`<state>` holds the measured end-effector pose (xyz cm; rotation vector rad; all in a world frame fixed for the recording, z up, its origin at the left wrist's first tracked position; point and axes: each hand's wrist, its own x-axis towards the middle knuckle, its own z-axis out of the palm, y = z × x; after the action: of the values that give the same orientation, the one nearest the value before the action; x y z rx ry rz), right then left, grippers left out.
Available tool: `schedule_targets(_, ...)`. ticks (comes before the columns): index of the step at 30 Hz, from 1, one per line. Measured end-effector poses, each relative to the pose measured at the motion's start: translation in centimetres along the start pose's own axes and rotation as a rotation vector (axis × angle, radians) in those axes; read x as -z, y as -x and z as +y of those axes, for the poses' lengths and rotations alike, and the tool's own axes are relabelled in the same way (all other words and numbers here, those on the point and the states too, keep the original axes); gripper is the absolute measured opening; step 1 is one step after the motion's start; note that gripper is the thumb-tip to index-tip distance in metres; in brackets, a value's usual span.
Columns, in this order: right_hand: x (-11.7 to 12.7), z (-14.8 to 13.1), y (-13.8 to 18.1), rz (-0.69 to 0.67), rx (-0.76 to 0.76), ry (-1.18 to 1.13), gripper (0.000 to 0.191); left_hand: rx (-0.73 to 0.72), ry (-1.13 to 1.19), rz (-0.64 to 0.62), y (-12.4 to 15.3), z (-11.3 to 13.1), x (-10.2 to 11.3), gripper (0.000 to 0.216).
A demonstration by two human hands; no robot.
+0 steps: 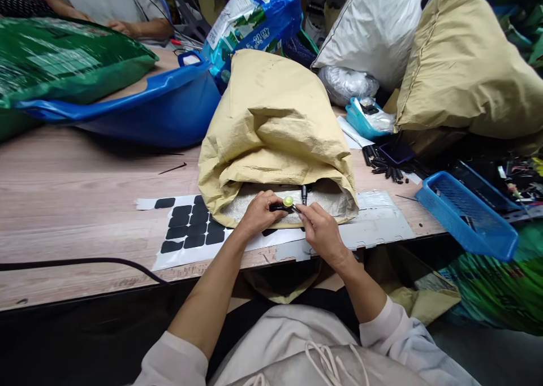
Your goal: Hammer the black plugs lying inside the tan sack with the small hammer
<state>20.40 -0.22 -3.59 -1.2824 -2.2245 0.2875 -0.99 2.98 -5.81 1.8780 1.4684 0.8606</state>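
Observation:
At the mouth of a tan woven sack point(271, 120), my two hands work close together. My left hand point(261, 212) is closed, its fingertips pinching a small black part point(278, 207). Against that part sits a round yellow-green piece point(288, 201). My right hand point(321, 230) is closed on a thin piece with a metallic tip point(296, 208), which reaches to the yellow-green piece; its exact kind is too small to make out. Just beyond, a black pen-like tube point(304, 194) lies in the sack's opening.
White sheets with black rounded squares point(197, 228) lie under the sack. A blue basin point(161, 109) stands left, a blue basket point(466, 213) right at the edge. Small black parts point(386, 165) lie near a second tan sack point(470, 69). Another person's hand point(123, 28) is at back left.

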Motion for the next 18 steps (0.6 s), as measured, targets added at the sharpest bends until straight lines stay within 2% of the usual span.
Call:
schedule_targets(4, 0.4, 0.4, 0.2, 0.068, -0.008, -0.058, 0.037, 0.019, 0.005, 0.015, 0.0, 0.1, 0.0, 0.013)
schedule_targets(9, 0.2, 0.7, 0.6, 0.038, -0.019, -0.062, 0.037, 0.050, 0.027, 0.016, 0.1, 0.2, 0.0, 0.014)
schedule_targets(12, 0.6, 1.2, 0.8, 0.075, -0.028, -0.037, 0.035, 0.044, 0.010, 0.015, 0.2, 0.2, 0.0, 0.014)
schedule_targets(15, 1.5, 2.3, 0.9, 0.137, -0.063, 0.087, 0.032, 0.036, -0.019, 0.015, 0.2, 0.3, 0.1, 0.015)
schedule_targets(18, 2.0, 3.9, 0.8, 0.188, -0.133, 0.304, 0.031, 0.026, -0.044, 0.012, 0.2, 0.3, 0.1, 0.017)
